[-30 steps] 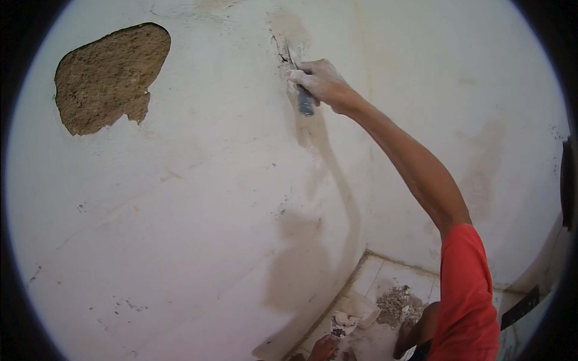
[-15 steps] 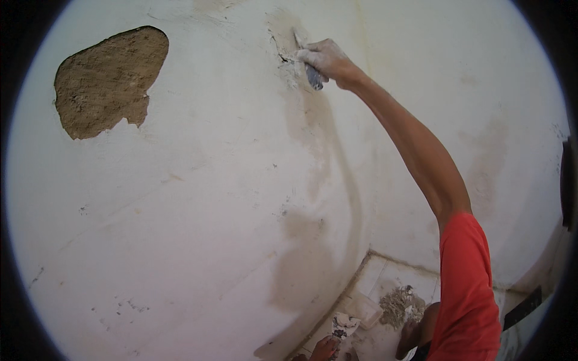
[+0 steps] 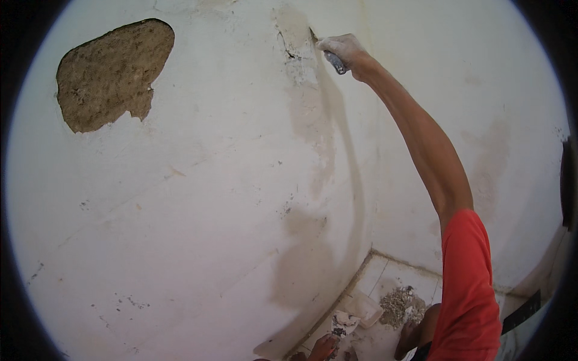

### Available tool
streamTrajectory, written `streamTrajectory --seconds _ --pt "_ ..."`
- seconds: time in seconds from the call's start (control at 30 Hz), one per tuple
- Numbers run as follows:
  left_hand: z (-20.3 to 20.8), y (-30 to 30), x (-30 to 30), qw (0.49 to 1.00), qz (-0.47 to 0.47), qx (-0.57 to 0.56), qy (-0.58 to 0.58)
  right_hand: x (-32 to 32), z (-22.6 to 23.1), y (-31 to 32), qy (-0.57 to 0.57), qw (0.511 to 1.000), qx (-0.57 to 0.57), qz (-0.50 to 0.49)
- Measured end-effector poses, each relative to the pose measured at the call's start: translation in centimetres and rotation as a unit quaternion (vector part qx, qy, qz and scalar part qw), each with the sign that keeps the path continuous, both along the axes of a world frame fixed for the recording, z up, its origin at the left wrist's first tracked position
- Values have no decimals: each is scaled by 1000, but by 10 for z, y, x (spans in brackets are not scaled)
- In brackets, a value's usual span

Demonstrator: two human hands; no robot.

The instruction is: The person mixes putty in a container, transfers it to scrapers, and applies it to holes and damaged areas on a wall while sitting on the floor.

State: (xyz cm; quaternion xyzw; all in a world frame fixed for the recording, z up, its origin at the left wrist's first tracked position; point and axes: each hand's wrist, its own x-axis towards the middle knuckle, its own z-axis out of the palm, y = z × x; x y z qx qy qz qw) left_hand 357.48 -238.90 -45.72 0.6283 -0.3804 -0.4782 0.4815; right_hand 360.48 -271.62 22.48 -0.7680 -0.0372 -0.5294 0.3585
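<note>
- One white plastered wall (image 3: 198,228) fills most of the view, bending round into a corner on the right.
- One large brown patch (image 3: 108,75), where the plaster is gone and rough material shows, sits at the upper left of the wall.
- One long damp-looking streak (image 3: 313,132) runs down from the top near the corner, with a dark crack (image 3: 288,48) beside its top.
- One right hand (image 3: 343,51), dusted white, is raised high against the wall; its fingers (image 3: 328,43) are closed around the grey handle of a scraper (image 3: 334,60), whose blade tip touches the wall just beside the crack.
- One left hand (image 3: 325,348) shows at the bottom edge, gripping a small putty-smeared tool (image 3: 340,325).
- One pile of grey rubble (image 3: 400,304) lies on the tiled floor (image 3: 385,274) below.
- No packages, labels or signs show.
</note>
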Motion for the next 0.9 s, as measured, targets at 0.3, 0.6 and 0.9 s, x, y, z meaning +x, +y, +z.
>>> streamTrajectory --seconds 0.3,0.6,0.9 --pt "5 7 -7 999 7 -36 -15 -29 -46 32 32 999 -19 29" --pt "-100 -13 22 966 168 101 168 -23 -49 22 59 998 4 31" --pt "-96 2 27 961 -86 -182 -193 -36 -41 -9 -53 893 -395 -208"
